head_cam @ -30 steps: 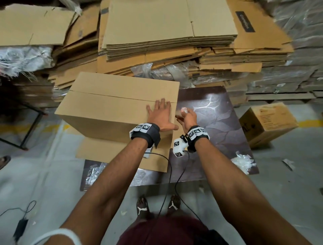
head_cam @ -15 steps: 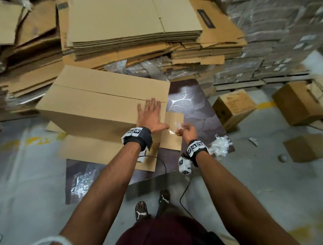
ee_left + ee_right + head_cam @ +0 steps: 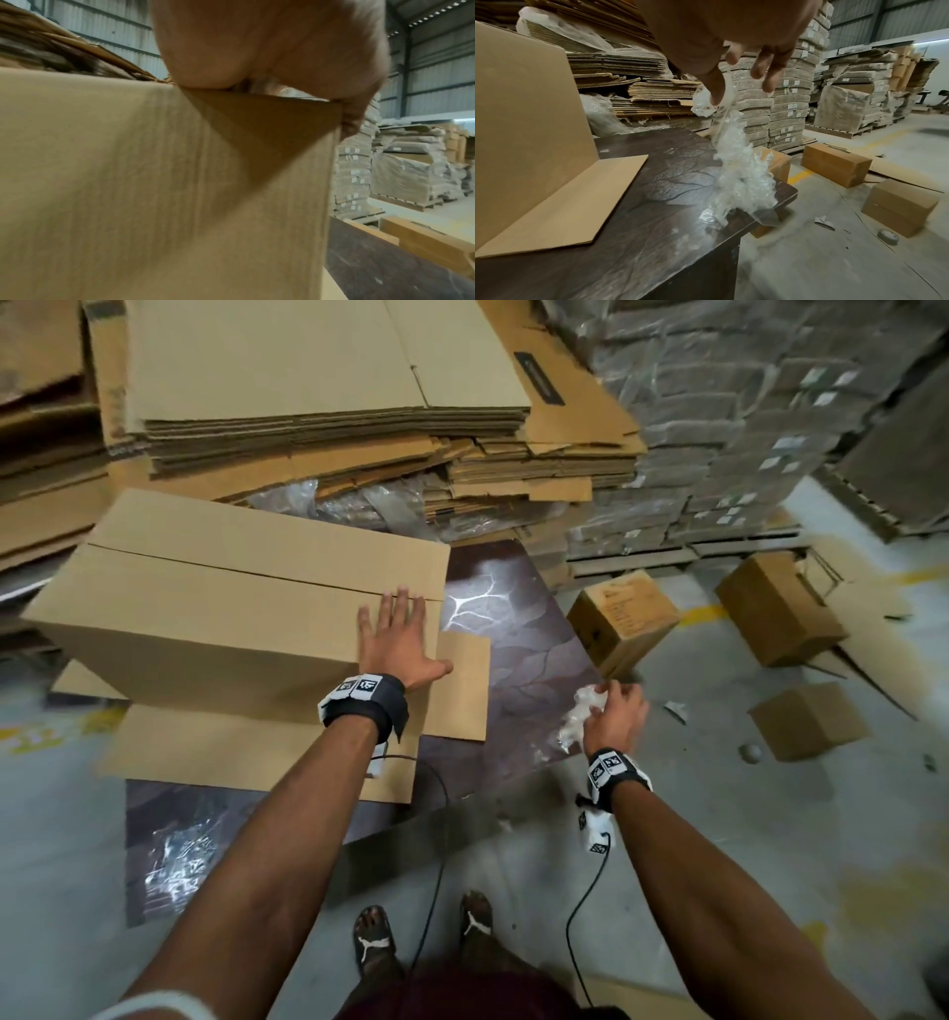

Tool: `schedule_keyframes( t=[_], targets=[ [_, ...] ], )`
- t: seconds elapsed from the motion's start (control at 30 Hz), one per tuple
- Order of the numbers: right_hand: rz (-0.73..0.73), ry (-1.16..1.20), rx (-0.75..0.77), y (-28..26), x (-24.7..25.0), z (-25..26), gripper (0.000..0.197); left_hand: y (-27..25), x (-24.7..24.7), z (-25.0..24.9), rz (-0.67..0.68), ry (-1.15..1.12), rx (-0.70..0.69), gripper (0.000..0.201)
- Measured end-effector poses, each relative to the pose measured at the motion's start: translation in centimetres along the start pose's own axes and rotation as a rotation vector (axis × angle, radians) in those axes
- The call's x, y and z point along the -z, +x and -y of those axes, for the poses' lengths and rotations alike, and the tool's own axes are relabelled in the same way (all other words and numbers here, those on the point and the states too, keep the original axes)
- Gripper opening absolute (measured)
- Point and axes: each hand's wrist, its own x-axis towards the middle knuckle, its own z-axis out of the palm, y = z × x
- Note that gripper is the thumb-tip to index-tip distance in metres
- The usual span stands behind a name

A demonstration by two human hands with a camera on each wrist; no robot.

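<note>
A large closed cardboard box [image 3: 205, 618] stands on a dark table [image 3: 513, 660], with loose flaps [image 3: 462, 685] spread at its base. My left hand [image 3: 395, 639] lies flat on the box top near its right end, fingers straight; the left wrist view shows the palm [image 3: 257, 50] pressed on the box's top edge [image 3: 154, 182]. My right hand [image 3: 616, 716] hovers over the table's right corner. Its thumb pinches crumpled clear plastic [image 3: 739, 172], which trails down to the corner of the table [image 3: 654, 223]. The other fingers [image 3: 770, 81] are spread.
Stacks of flattened cardboard [image 3: 318, 377] rise behind the box, and wrapped pallets [image 3: 719, 428] stand at the back right. Three small boxes [image 3: 624, 618] [image 3: 775, 608] [image 3: 806, 721] sit on the floor to the right. Clear plastic [image 3: 179, 855] lies on the table's near left.
My right hand moved from beside the box's right end out to the right and nearer me, carrying the plastic to the table's corner. The left hand stayed on the box.
</note>
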Motion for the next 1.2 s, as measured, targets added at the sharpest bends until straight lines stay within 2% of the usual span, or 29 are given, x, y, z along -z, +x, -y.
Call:
schedule_keyframes(
  t=[0.13, 0.23, 0.37, 0.57, 0.8, 0.9, 1.0, 1.13, 1.2],
  targets=[
    [0.034, 0.074, -0.002, 1.4, 0.2, -0.9, 0.036, -0.7, -0.7, -2.0, -0.044, -0.015, 0.087, 0.111],
    [0.138, 0.035, -0.004, 2.1, 0.1, -2.0, 0.028, -0.9, -0.9, -2.2, -0.043, -0.023, 0.095, 0.111],
    [0.26, 0.087, 0.025, 3.1, -0.7, -4.0, 0.035, -1.0, -0.8, -2.2, -0.053, -0.029, 0.116, 0.111],
    [0.162, 0.275, 0.093, 3.6, -0.3, -6.0, 0.024, -1.1, -0.7, -3.4, -0.06, -0.099, 0.193, 0.102],
    [0.157, 0.375, 0.119, 2.7, 1.1, -5.5, 0.029, -2.4, -0.4, -4.6, -0.054, -0.209, 0.243, 0.095],
    [0.11, 0.436, 0.117, 2.3, 1.5, -3.9, 0.032, -3.1, -0.1, -4.9, -0.045, -0.249, 0.236, 0.096],
    [0.105, 0.544, 0.194, 1.7, 1.8, -0.2, 0.031, -4.2, 0.2, -5.1, -0.029, -0.268, 0.206, 0.098],
    [0.158, 0.568, 0.428, 1.0, 2.0, 6.9, 0.023, -6.2, 0.3, -5.1, 0.001, -0.282, 0.128, 0.099],
    [0.255, 0.508, 0.589, 0.5, 2.6, 10.6, 0.033, -7.5, 0.7, -4.5, 0.009, -0.275, 0.093, 0.098]
  ],
)
